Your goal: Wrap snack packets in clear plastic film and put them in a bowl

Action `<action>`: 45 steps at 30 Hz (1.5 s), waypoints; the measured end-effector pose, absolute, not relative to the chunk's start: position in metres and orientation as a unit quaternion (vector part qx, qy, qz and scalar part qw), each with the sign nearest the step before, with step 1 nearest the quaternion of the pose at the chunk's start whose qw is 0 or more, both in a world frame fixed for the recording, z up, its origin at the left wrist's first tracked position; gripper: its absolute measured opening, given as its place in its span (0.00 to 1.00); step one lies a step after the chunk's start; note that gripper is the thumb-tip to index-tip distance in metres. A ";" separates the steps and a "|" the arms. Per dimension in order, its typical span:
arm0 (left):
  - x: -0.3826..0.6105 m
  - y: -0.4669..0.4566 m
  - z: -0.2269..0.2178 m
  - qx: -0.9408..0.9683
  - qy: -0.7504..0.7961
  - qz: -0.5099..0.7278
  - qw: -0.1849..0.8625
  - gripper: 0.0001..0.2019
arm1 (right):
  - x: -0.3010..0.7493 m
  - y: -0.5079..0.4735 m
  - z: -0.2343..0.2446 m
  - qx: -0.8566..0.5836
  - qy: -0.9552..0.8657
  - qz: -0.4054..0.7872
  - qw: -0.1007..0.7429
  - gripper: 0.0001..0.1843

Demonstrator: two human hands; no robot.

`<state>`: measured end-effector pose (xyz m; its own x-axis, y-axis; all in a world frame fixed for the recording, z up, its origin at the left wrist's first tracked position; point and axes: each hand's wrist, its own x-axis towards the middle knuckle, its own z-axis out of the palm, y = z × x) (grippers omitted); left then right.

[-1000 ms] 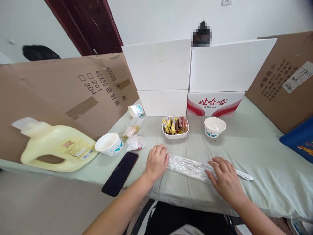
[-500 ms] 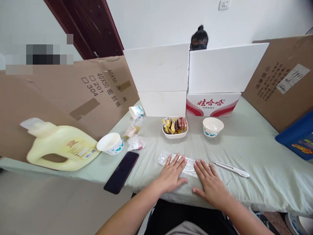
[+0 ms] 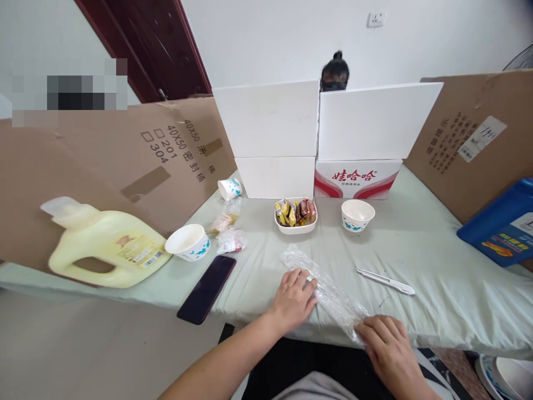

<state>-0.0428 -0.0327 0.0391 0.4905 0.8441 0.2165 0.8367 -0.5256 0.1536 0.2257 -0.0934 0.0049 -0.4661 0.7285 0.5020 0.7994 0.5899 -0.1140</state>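
Yellow plastic marks the far left: one big jug [image 3: 104, 250] lies on its side on the cloth-covered bench [image 3: 416, 244]. Next come one paper bowl [image 3: 187, 243], one dark phone [image 3: 207, 289], a few small packets [image 3: 230, 240] and one tipped paper cup [image 3: 230, 188]. At the middle stands one dish of sweets [image 3: 295, 215].

In front of it, a single strip of clear film [image 3: 333, 297] runs slantwise toward the near edge. The left hand [image 3: 293, 300] lies released and flat, fingers spread, pressing on the film's far part. The film looks very light, limp and crinkly, likely to cling or slide, so its ends are the best places to take hold.

Further right sit a second paper bowl [image 3: 357, 214] and one slim white tool [image 3: 385, 281]. The right hand [image 3: 389, 347] curls over the film's near end. I cannot tell whether it pinches or only presses. One blue box [image 3: 499, 233] is at the far right.
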 end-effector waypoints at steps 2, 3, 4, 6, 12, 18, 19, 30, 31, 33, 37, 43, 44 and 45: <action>-0.037 -0.043 0.040 0.877 0.455 0.141 0.055 0.20 | 0.224 -0.098 0.016 -0.420 -0.864 -0.054 0.273 0.14; -0.034 -0.048 0.039 0.888 0.430 0.147 0.077 0.21 | 0.223 -0.099 0.023 -0.403 -0.871 -0.048 0.276 0.13; -0.033 -0.052 0.038 0.897 0.404 0.154 0.097 0.23 | 0.222 -0.099 0.031 -0.385 -0.879 -0.038 0.278 0.13; -0.032 -0.057 0.035 0.910 0.356 0.170 0.130 0.26 | 0.220 -0.095 0.048 -0.354 -0.891 0.002 0.283 0.13; -0.040 -0.055 0.028 0.883 0.307 0.246 0.256 0.33 | 0.202 -0.045 0.086 -0.365 -0.869 0.186 0.280 0.11; -0.048 -0.052 0.019 0.811 0.370 0.298 0.341 0.45 | 0.156 0.048 0.083 -0.423 -0.825 0.317 0.201 0.11; -0.048 -0.052 0.019 0.800 0.376 0.301 0.359 0.46 | 0.147 0.060 0.079 -0.426 -0.827 0.314 0.190 0.11; -0.039 -0.050 0.033 0.763 0.426 0.314 0.372 0.25 | 0.105 0.082 0.029 -0.458 -0.856 0.147 0.188 0.13; -0.038 -0.052 0.034 0.759 0.435 0.315 0.369 0.23 | 0.104 0.080 0.027 -0.458 -0.860 0.125 0.187 0.13; -0.037 -0.055 0.038 0.752 0.459 0.328 0.342 0.19 | 0.103 0.076 0.024 -0.454 -0.868 0.086 0.183 0.14; -0.041 -0.041 0.048 0.749 0.498 0.391 0.197 0.11 | 0.102 0.074 0.020 -0.446 -0.877 0.034 0.177 0.15; -0.048 0.011 0.039 0.801 0.498 0.309 0.121 0.07 | 0.101 0.073 0.022 -0.440 -0.881 -0.019 0.173 0.14; -0.049 0.015 0.036 0.803 0.509 0.289 0.111 0.05 | 0.103 0.074 0.024 -0.445 -0.878 -0.028 0.173 0.13; -0.049 0.018 0.032 0.805 0.517 0.273 0.101 0.04 | 0.106 0.076 0.027 -0.454 -0.873 -0.037 0.174 0.13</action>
